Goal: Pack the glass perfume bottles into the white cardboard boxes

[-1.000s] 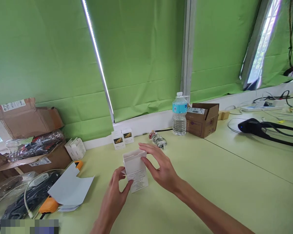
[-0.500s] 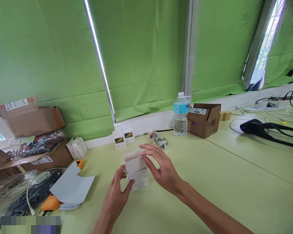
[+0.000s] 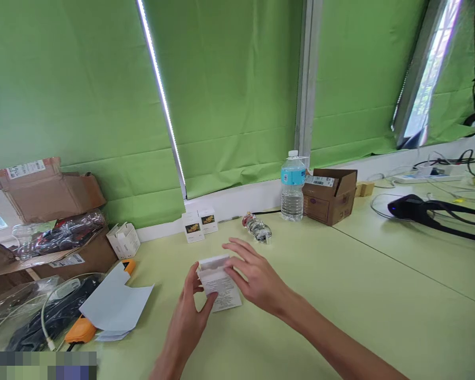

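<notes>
A small white carton (image 3: 223, 293) with printed text on its near face stands on the table in front of me. My left hand (image 3: 190, 303) grips it from the left, thumb on the printed face and fingers around the side. At its top right edge, the thumb and fingertips of my right hand (image 3: 250, 272) are on the top flap (image 3: 214, 263), which is partly folded over. Behind them are two small white boxes with pictures (image 3: 193, 228) and a shiny silver wrapped item (image 3: 258, 228) with a reddish end.
A water bottle (image 3: 292, 186) and an open brown box (image 3: 329, 196) stand at the back. Cardboard boxes (image 3: 51, 191), white papers (image 3: 116, 303) and bagged cables (image 3: 43, 316) crowd the left. Black glasses-like gear (image 3: 419, 211) lies at right, near wires.
The carton's top flap has folded down from its raised position. My right hand has moved slightly left and down with it, while my left hand keeps its hold.
</notes>
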Demonstrator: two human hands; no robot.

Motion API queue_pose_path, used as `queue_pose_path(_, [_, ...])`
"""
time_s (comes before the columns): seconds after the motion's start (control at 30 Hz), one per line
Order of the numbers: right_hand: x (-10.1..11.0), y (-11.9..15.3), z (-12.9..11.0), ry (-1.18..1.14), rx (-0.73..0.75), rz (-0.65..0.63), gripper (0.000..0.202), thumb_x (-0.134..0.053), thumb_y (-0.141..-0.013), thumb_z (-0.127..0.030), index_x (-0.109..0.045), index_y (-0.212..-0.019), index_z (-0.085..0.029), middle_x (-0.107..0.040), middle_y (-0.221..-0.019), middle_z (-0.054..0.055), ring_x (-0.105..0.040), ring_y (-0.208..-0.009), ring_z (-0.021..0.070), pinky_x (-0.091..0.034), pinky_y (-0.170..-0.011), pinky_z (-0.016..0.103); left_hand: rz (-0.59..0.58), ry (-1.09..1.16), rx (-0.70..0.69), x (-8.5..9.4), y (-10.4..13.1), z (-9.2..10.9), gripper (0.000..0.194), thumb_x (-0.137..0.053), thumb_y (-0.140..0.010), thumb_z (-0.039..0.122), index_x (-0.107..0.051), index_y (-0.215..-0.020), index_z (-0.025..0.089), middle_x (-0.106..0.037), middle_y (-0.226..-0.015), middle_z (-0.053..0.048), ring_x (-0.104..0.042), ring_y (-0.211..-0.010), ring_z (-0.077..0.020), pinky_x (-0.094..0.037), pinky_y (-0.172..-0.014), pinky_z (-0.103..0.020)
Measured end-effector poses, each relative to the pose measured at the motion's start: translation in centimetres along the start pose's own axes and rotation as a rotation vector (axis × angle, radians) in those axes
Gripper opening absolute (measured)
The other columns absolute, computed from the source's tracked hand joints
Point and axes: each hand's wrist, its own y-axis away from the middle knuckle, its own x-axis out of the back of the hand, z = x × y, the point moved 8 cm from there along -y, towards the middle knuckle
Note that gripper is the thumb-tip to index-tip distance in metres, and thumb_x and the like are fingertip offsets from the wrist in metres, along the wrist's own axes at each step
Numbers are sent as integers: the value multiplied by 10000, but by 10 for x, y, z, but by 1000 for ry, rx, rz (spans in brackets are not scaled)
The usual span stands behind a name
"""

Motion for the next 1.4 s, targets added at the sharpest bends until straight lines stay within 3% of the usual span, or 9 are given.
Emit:
queue_pose_path(0.17, [-12,4,9,24,-39,-128,188,-497,-898,-248,-669,-836,-205,-550,-1266,76,-320,-1330,257,-397,-1025,425,-26,61,53,-3,0,-4,727,-573,-817,415,-176,-1412,281,-596,-1170,-68,-617,-937,-180,-483,-859,-363])
queue_pose_path(0.3, [-8,3,5,1,-18,-120,191,-499,-898,-257,-676,-850,-203,-574,-1236,76,-348,-1312,249,-393,-1025,407,-121,69,71,-14,2,-6,556,-591,-790,372,-402,-1295,235,-640,-1120,-67,-617,-964,-206,-477,-845,-349])
queue_pose_path(0.43, [1,0,-1,-61,28,-54,187,-510,-901,-295,-672,-910,-202,-592,-1208,80,-413,-1254,236,-396,-1011,386,-192,100,88,-23,3,-8,349,-587,-772,307,-549,-1104,203,-670,-1079,-72,-619,-967,-222,-475,-821,-330])
queue_pose_path(0.6, [15,-3,26,-96,-129,97,208,-457,-921,-274,-646,-906,-190,-650,-1047,78,-564,-1012,189,-448,-873,324,-112,36,136,-15,-4,-28,427,-559,-788,338,-512,-1193,213,-666,-1117,-80,-626,-989,-240,-467,-819,-342])
queue_pose_path(0.7, [-1,1,57,-89,-309,-17,278,-436,-917,-315,-637,-776,-185,-670,-818,51,-587,-725,157,-443,-652,270,-87,37,164,-12,-9,-43,499,-549,-794,362,-463,-1262,214,-637,-1185,-89,-608,-1059,-251,-458,-860,-361])
queue_pose_path(0.8, [-20,9,79,-35,-407,-158,364,-418,-912,-347,-602,-646,-180,-632,-637,29,-525,-576,140,-365,-562,258,-91,18,154,-12,-12,-49,467,-528,-809,375,-484,-1245,212,-625,-1212,-84,-596,-1086,-243,-448,-886,-358])
queue_pose_path(0.97, [-40,22,87,12,-435,-327,395,-410,-906,-373,-583,-608,-181,-635,-615,34,-503,-542,135,-278,-524,253,-89,-84,157,-13,-18,-50,416,-514,-817,380,-541,-1199,218,-648,-1183,-81,-606,-1073,-237,-447,-869,-339])
queue_pose_path(1.2, [-53,32,92,142,-410,-427,374,-420,-895,-342,-616,-622,-177,-656,-658,66,-556,-595,153,-227,-520,261,-117,-121,162,-22,-35,-50,396,-518,-815,360,-554,-1186,226,-650,-1187,-66,-580,-1121,-224,-423,-917,-317])
queue_pose_path(1.4, [-57,39,112,188,-491,-425,302,-486,-849,-280,-632,-606,-175,-666,-668,74,-574,-597,156,-225,-520,267,-35,-124,165,-18,-34,-56,657,-563,-769,506,-384,-1334,222,-496,-1367,-86,-444,-1263,-264,-366,-1002,-369])
